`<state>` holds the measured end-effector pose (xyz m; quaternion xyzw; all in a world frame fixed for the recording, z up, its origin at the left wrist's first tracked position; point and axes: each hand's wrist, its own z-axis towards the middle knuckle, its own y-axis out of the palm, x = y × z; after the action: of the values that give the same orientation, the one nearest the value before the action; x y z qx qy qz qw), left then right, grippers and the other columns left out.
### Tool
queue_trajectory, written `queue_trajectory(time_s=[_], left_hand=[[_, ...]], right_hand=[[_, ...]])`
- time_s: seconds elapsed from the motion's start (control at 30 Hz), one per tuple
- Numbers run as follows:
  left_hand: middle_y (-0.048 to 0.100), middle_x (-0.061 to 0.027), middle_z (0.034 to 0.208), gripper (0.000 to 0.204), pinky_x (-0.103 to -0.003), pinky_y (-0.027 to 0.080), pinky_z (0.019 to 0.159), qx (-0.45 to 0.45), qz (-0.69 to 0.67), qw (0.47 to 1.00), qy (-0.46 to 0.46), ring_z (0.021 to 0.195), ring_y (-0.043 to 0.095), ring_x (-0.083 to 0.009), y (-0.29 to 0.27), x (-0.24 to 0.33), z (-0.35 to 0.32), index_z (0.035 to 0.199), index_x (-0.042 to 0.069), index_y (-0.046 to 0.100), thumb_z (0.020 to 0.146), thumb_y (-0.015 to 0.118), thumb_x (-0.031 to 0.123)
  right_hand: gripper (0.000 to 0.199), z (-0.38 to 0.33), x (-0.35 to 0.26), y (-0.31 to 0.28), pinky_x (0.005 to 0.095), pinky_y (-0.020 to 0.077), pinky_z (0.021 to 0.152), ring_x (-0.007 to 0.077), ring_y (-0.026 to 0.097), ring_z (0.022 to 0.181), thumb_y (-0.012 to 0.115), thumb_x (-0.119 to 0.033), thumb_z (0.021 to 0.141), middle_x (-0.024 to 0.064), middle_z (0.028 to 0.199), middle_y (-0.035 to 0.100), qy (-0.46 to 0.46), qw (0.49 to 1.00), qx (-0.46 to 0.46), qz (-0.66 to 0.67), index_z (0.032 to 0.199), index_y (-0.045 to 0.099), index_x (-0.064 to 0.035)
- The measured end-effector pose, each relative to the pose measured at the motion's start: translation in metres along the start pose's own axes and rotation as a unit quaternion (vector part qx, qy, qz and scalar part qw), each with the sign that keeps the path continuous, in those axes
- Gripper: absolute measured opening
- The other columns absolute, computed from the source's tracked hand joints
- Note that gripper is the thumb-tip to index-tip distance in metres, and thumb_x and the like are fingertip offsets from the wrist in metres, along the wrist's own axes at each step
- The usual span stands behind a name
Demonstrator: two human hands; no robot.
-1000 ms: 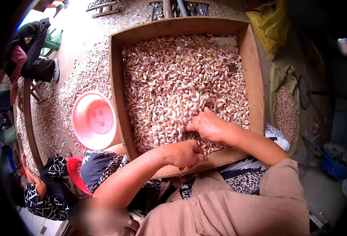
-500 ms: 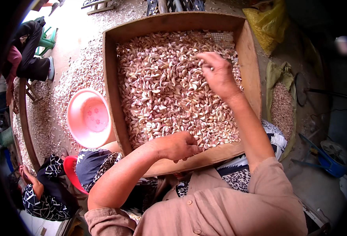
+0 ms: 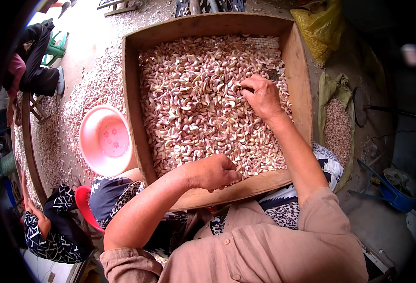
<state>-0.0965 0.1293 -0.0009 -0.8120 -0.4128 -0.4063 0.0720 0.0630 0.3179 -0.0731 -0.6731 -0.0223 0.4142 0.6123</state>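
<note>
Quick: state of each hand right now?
Left hand: curled shut at the near edge of the wooden tray; contents cannot be told.
Right hand: fingers bent, pinching among the garlic cloves; grip unclear.

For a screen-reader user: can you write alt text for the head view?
Two bare hands work in a wooden tray heaped with garlic cloves: the right hand reaches mid-pile, the left hand rests fisted near the front edge. A pink basin sits left.

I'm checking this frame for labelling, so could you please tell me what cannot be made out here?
- Left hand, head view: closed fist hides whether it holds cloves.
- Right hand: curled fingertips hide any grip on the garlic cloves.
- Wooden tray: near edge covered by the forearms.
- Picture corners: black fisheye rim.
</note>
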Motion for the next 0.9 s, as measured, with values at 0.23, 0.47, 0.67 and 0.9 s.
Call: queue_trajectory(time_s=[0.23, 0.47, 0.67, 0.9], left_hand=[[0.060, -0.0010, 0.064, 0.043, -0.029, 0.047, 0.053, 0.065, -0.045, 0.996, 0.032, 0.055, 0.055, -0.0099, -0.001, -0.003, 0.005, 0.076, 0.003, 0.063, 0.105, 0.056, 0.034], [0.060, -0.0027, 0.065, 0.040, -0.026, 0.042, 0.045, 0.157, -0.274, 0.947, 0.057, 0.050, 0.057, -0.0117, -0.004, -0.006, 0.014, 0.077, 0.006, 0.060, 0.107, 0.050, 0.031], [0.066, -0.0077, 0.075, 0.042, -0.028, 0.045, 0.047, 0.180, -0.410, 0.891, 0.075, 0.057, 0.063, -0.0168, -0.002, -0.010, 0.017, 0.092, 0.005, 0.064, 0.108, 0.042, 0.037], [0.064, -0.0051, 0.071, 0.041, -0.027, 0.045, 0.047, 0.157, -0.418, 0.892, 0.074, 0.054, 0.061, -0.0154, -0.002, -0.019, 0.021, 0.083, 0.008, 0.065, 0.106, 0.048, 0.037]], right_hand=[[0.011, -0.011, 0.001, -0.010, 0.0239, 0.0495, 0.067, 0.0054, 0.058, 0.072, 0.072, -0.010, 0.090, -0.0017, 0.082, 0.067, 0.108, 0.926, -0.094, 0.348, 0.094, 0.071, 0.0002], [0.012, -0.039, -0.038, -0.048, 0.0235, 0.0477, 0.067, 0.0066, 0.058, 0.073, 0.058, -0.010, 0.099, -0.0007, 0.083, 0.063, 0.115, 0.878, -0.195, 0.421, 0.093, 0.065, -0.0028], [0.012, -0.075, -0.099, -0.076, 0.0357, 0.0530, 0.072, 0.0253, 0.067, 0.081, 0.069, -0.007, 0.088, 0.0121, 0.089, 0.067, -0.074, 0.939, -0.203, 0.267, 0.097, 0.068, -0.0001], [0.009, -0.068, -0.098, -0.063, 0.0348, 0.0549, 0.072, 0.0246, 0.069, 0.080, 0.071, 0.000, 0.085, 0.0119, 0.088, 0.069, -0.084, 0.959, -0.123, 0.241, 0.093, 0.070, -0.0007]])
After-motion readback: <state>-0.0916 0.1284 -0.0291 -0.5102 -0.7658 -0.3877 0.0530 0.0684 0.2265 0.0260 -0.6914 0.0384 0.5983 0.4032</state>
